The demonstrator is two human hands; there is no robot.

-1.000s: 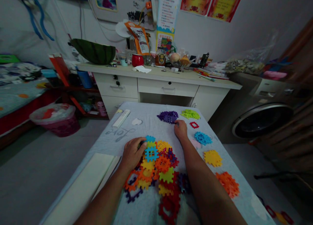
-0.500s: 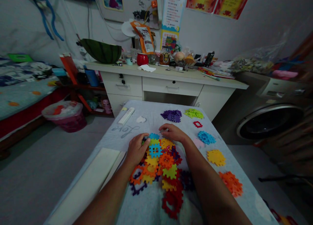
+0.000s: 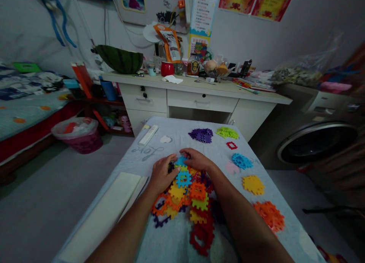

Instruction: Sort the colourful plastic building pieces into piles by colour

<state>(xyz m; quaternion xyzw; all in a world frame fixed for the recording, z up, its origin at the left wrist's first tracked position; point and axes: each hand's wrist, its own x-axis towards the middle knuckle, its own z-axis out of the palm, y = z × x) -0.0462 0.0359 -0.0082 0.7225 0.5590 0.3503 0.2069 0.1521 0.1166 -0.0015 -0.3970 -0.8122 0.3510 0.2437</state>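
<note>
One blue piece (image 3: pixel 181 162) lies between left hand (image 3: pixel 162 173) and right hand (image 3: pixel 199 160).

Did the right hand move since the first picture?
Yes. Against the purple pile, the right hand has moved left and back toward the person, to the far end of the mixed pile.

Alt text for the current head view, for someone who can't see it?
A person's left hand and right hand are at the far end of a multicoloured heap of toothed pieces on a table. Beyond it and rightward lie a purple pile, lime pile, blue pile, yellow pile and orange pile; a desk stands behind.
</note>
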